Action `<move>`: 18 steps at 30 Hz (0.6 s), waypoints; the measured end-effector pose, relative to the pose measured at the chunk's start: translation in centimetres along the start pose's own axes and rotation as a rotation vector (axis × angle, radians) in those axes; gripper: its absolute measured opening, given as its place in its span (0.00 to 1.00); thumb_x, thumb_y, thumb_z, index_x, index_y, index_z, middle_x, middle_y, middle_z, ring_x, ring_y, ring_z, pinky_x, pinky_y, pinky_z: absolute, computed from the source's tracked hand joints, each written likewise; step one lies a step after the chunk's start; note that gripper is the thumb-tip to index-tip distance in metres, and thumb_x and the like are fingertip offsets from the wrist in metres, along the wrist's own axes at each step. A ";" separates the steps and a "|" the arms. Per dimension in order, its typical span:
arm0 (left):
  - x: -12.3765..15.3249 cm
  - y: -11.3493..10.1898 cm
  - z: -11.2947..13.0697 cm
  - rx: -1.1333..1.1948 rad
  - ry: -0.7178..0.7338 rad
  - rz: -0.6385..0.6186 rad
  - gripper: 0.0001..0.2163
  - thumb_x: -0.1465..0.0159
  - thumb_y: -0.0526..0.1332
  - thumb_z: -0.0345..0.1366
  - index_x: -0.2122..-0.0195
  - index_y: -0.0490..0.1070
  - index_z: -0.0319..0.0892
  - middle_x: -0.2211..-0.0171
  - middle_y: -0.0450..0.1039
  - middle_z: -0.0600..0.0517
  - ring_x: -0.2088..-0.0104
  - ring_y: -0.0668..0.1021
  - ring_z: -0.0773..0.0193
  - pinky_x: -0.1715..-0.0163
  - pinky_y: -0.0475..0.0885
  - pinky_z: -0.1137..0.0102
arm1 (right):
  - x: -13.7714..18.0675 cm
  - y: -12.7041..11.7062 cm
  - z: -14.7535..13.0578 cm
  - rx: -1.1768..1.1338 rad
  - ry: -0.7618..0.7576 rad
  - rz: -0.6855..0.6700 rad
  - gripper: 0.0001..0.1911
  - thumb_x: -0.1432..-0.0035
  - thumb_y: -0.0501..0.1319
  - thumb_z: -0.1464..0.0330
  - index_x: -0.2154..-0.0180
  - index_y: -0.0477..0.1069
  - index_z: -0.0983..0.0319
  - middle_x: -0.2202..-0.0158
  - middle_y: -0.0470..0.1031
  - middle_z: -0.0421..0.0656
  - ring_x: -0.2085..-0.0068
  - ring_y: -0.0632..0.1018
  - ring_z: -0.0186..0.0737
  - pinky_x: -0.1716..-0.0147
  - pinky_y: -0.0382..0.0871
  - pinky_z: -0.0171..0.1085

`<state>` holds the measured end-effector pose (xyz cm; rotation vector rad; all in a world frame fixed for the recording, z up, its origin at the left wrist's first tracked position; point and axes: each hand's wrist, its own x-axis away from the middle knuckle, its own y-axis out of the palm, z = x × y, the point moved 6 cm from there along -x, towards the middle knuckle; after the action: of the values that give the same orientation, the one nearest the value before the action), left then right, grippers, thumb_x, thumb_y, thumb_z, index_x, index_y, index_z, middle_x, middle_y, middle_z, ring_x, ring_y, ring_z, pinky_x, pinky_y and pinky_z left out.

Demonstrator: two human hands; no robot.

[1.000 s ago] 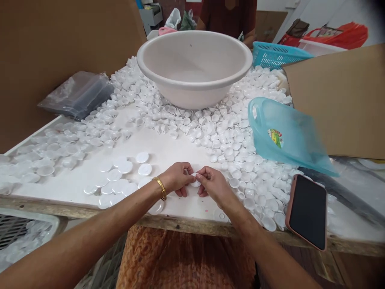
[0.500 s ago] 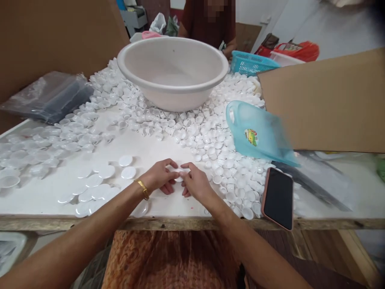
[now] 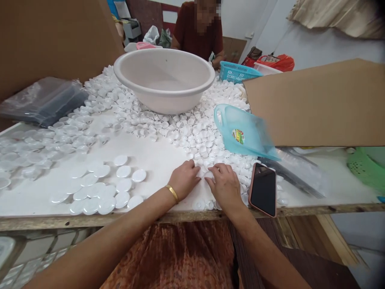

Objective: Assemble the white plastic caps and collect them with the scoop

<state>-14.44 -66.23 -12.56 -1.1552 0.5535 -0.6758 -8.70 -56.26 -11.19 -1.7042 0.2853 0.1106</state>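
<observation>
White caps (image 3: 192, 134) surround a cream basin (image 3: 164, 82), beside a translucent turquoise scoop (image 3: 240, 134) and pink-cased black phone (image 3: 263, 189).

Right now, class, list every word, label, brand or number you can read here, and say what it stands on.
No text here can be read.
Sticker on the teal plastic scoop: colourful, print too blurred to read.
Phone: screen dark, no text showing.

Glossy white plastic caps (image 3: 192, 136), rough wooden table edge (image 3: 90, 220)
</observation>
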 end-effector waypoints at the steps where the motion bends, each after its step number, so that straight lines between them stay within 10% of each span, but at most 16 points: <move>1: -0.4 0.6 0.4 -0.052 0.031 -0.009 0.07 0.40 0.56 0.33 0.63 0.70 0.38 0.62 0.67 0.44 0.59 0.70 0.57 0.63 0.68 0.65 | 0.0 0.2 0.1 0.007 -0.013 -0.015 0.11 0.46 0.59 0.68 0.59 0.70 0.61 0.59 0.69 0.46 0.57 0.66 0.45 0.60 0.60 0.41; 8: 2.0 -0.1 -1.2 -0.337 0.068 -0.038 0.10 0.37 0.49 0.30 0.68 0.70 0.34 0.67 0.67 0.43 0.66 0.70 0.57 0.71 0.65 0.67 | 0.4 0.7 -0.3 -0.134 -0.066 0.032 0.08 0.46 0.57 0.74 0.63 0.70 0.60 0.63 0.69 0.44 0.59 0.67 0.42 0.61 0.61 0.38; 18: 5.5 -2.9 -7.5 0.027 -0.422 0.116 0.14 0.39 0.51 0.34 0.79 0.69 0.39 0.79 0.69 0.51 0.76 0.68 0.66 0.73 0.57 0.71 | -2.9 4.7 -9.3 -0.251 -0.264 -0.203 0.09 0.43 0.48 0.77 0.62 0.62 0.63 0.61 0.65 0.45 0.69 0.69 0.36 0.71 0.64 0.34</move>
<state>-16.58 -75.69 -12.48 -1.1887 0.2492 -0.3235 -13.56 -65.66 -13.60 -1.9324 -0.1032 0.2262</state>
